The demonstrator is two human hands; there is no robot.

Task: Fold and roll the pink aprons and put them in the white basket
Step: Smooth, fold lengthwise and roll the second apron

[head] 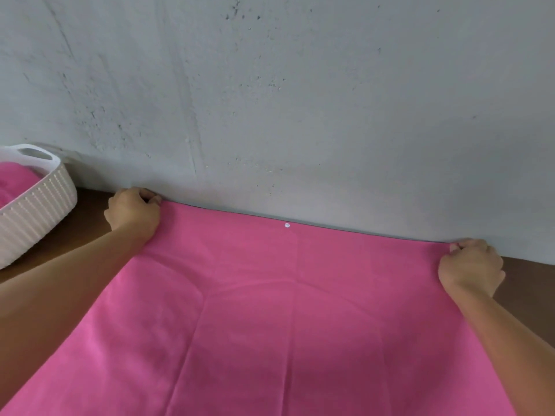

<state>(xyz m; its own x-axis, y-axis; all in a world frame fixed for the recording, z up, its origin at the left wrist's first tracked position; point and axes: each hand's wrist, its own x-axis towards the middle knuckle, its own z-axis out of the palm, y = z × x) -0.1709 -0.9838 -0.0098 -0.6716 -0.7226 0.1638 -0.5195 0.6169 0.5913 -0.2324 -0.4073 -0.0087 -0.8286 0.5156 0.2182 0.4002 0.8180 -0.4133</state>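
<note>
Head view: left hand [133,213] and right hand [471,265] pinch far corners of the pink apron [285,310].

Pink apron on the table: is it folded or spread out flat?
Spread out. The pink apron lies flat, marked only by creases; the left hand and right hand each grip a far corner.

One pink apron [270,325] lay on the one tabletop [528,274]. One white basket [39,205] stood far left, holding pink cloth [15,181] of uncertain count. One white button [287,225] showed. Two hands were there: left hand [132,211], right hand [471,265].
</note>
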